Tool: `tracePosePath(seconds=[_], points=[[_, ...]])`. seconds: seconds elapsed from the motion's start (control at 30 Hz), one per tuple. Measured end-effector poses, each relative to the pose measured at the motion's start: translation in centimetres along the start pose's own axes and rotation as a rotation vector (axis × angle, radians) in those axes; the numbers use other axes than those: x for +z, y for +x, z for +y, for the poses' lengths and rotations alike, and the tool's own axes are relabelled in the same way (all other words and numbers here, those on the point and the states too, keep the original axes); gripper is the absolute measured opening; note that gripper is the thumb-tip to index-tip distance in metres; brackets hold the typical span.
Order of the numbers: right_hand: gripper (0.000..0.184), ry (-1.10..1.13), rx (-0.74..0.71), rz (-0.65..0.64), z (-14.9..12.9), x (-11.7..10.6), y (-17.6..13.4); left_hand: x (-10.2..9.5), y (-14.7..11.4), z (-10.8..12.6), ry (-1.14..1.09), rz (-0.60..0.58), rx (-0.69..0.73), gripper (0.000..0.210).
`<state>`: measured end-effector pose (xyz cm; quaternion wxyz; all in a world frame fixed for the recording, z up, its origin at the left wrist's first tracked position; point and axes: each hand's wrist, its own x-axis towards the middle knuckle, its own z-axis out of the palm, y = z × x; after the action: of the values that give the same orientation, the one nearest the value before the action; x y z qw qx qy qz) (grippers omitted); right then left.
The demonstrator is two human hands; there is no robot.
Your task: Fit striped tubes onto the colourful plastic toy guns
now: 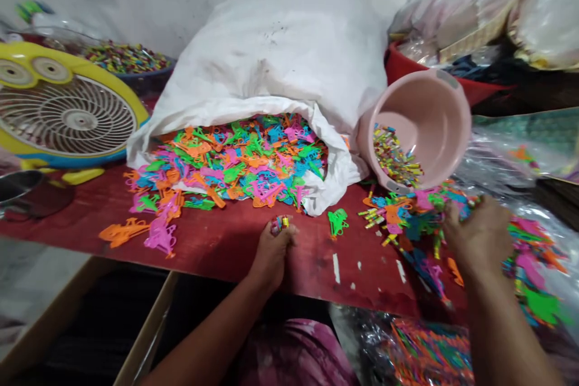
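My left hand (272, 256) is closed above the front of the red table, with small shiny-wrapped tubes (283, 223) showing at its fingertips. My right hand (482, 235) is over a heap of coloured flat plastic toy pieces (398, 214) at the right; its fingers point down and are mostly hidden and blurred, so its grip is unclear. Above that heap a pink bucket (425, 120) lies tipped toward me, with many small wrapped tubes (395, 157) inside. One green plastic piece (337, 222) lies between my hands.
A large white sack (289, 42) spills bright plastic pieces (244, 160) onto the red table (298, 268). To the left are a yellow fan (79, 114), a metal cup (27, 193) and a basin of tubes (129, 60). Plastic bags (434, 350) lie below at the right.
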<state>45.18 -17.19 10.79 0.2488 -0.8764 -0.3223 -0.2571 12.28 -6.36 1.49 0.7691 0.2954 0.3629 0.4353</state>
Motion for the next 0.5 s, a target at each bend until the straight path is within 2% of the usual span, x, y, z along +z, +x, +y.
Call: tracePosePath(seconds=[0.07, 0.1, 0.17, 0.23, 0.3, 0.37, 0.43, 0.5], points=[[0.050, 0.012, -0.107, 0.023, -2.5, 0.7, -2.5, -0.1, 0.0, 0.1, 0.009, 0.023, 0.015, 0.038], [0.046, 0.103, -0.179, -0.024, -4.2, 1.2, -4.3, -0.2, 0.0, 0.1, 0.019, 0.026, 0.019, 0.038], [0.036, 0.419, -0.351, -0.189, -8.2, 2.3, -8.2, -0.2, 0.0, 0.3, 0.031, 0.013, 0.020, 0.040], [0.030, 0.563, -0.449, -0.414, -12.2, 3.6, -11.4, -0.2, 0.1, 0.4, 0.017, -0.014, 0.025, 0.043], [0.029, 0.540, -0.452, -0.466, -15.6, 4.9, -13.2, -0.3, 0.2, 0.6, -0.007, -0.047, 0.032, 0.046], [0.029, 0.396, -0.403, -0.438, -18.1, 6.3, -13.7, -0.4, 0.3, 0.7, -0.019, -0.069, 0.033, 0.047], [0.030, 0.268, -0.359, -0.433, -19.5, 7.6, -13.5, -0.5, 0.3, 0.7, -0.024, -0.067, 0.032, 0.046], [0.027, 0.261, -0.339, -0.457, -20.1, 8.6, -13.2, -0.5, 0.4, 0.6, -0.028, -0.046, 0.037, 0.044]])
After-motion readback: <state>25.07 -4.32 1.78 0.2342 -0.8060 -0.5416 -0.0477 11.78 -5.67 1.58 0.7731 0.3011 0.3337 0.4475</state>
